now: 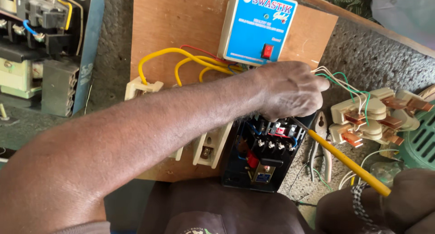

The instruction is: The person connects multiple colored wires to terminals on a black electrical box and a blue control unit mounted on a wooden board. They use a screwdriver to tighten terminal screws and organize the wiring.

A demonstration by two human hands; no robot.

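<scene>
My left arm reaches across a wooden board (181, 30), and my left hand (290, 91) pinches a bunch of thin white and green wires (349, 85) at the board's right edge. My right hand (408, 200), at the lower right, grips a yellow-handled screwdriver (349, 163). Its metal tip points into the terminals of a black switch unit (267, 157) just below my left hand. The thin wires run to a cream part with copper contacts (376, 118). A blue and white box with a red switch (253, 30) sits on the board above, with yellow wires (181, 57) leading out of it.
White fuse holders (208, 145) (140, 86) are mounted on the board. Pliers (319, 148) lie on the rough grey floor beside the black unit. A green grille (421, 143) is at the right edge. Another electrical assembly (41, 48) stands at the far left.
</scene>
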